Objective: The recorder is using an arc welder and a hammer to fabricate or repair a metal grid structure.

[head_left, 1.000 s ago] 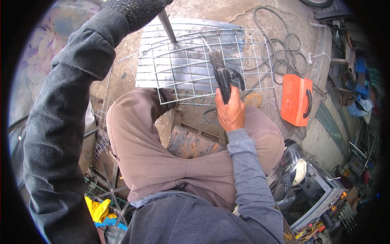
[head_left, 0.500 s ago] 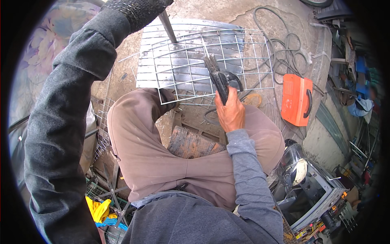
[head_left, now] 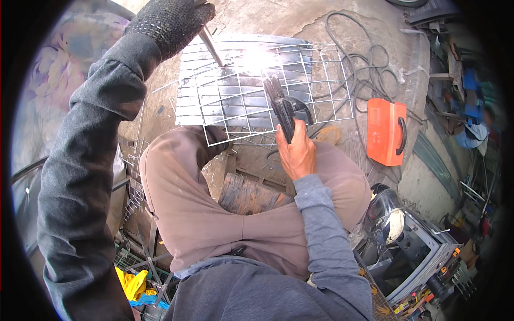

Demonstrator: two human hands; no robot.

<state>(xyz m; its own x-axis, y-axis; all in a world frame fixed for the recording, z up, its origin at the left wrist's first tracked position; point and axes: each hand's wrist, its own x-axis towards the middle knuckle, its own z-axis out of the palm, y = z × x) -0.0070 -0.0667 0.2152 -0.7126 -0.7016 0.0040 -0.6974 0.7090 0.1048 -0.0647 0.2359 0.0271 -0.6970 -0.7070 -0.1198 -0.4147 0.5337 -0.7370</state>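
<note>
In a dark knitted glove, my left hand is closed round a metal rod that slants down to the wire mesh panel. My bare right hand grips a black welding electrode holder by its handle, jaws pointing away from me. A white welding arc glares just beyond the jaws and hides the electrode tip and the wires there. The mesh lies above a silvery ribbed metal sheet, beyond my knees.
An orange welding machine with a black handle stands at right; dark cable coils behind it. Between my legs is a worn wooden block. A clear face shield and tools lie at lower right, a yellow cloth at lower left.
A bright arc has lit at the electrode holder's end. My left hand, the rod's lower end and the holder sit slightly lower and further left in the picture, as the whole view has shifted a little.
</note>
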